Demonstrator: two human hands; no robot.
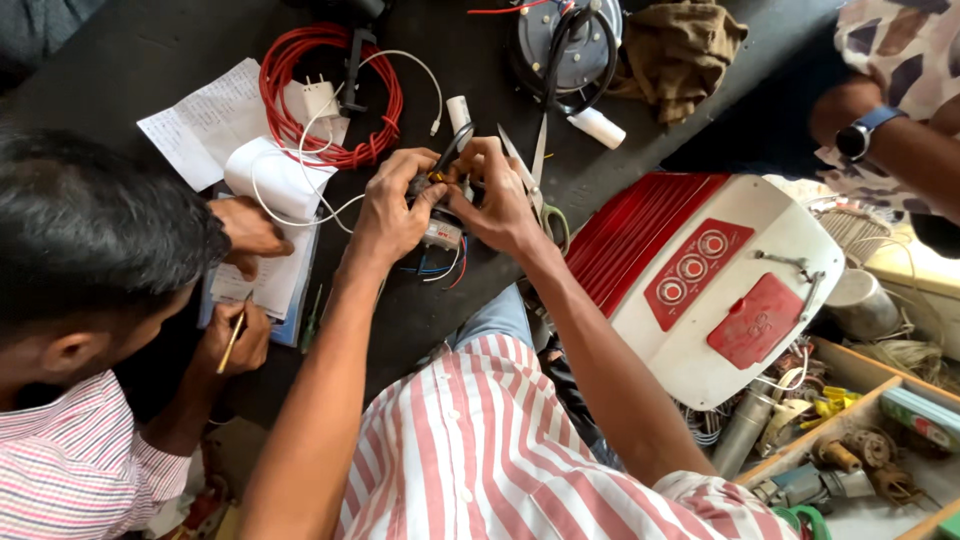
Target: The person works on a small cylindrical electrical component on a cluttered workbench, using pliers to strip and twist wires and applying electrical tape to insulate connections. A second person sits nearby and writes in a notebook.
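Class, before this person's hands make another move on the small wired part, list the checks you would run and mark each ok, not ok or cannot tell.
1. Both hands on the small wired part: left hand and right hand grip it together. Ok.
2. Black-handled tool seated on the part: tip hidden by fingers. Cannot tell.
3. Loose coloured wires free of the fingers: they hang below the part. Ok.
4. Scissors out of the way: open blades lie against the right hand. Not ok.
5. Coworker's hands apart: on papers to the left. Ok.
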